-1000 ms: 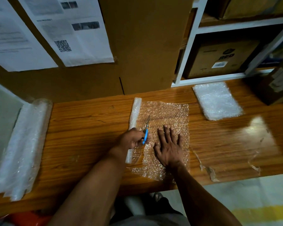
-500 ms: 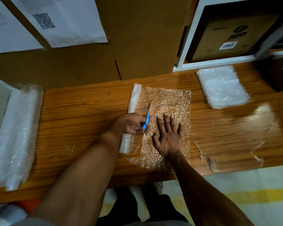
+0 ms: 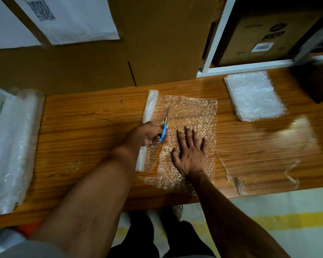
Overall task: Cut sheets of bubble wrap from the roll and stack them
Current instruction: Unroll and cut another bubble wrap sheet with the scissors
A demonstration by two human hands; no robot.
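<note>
— Scissors (image 3: 164, 125) sit in the left hand (image 3: 146, 134), fingers curled round the blue handles, blades pointing away along the wrap just right of the roll (image 3: 149, 116)

— And the other hand?

— Right hand (image 3: 191, 151) lies flat on the sheet (image 3: 190, 112), fingers straight and spread, pinning it to the table (image 3: 86, 127). Nothing gripped there

— Where's the stack?

— Stack (image 3: 254, 95) is well off to the right, near the shelf (image 3: 218, 43). A bigger roll (image 3: 15, 146) lies at the far left end

— What could spoil this cut?

— Drift, I'd say. Blades run close to the roll, and the film is soft; if the pinning hand eases, the wrap could bunch ahead of the blades and the line wander, leaving a crooked or ragged edge

— Fingers safe?

— Right fingertips (image 3: 186, 128) lie just beside the handles, behind the blades, so risk looks low, though a slip sideways would bring them near. The near edge overhangs the table too, so the freed sheet might slide off
</note>
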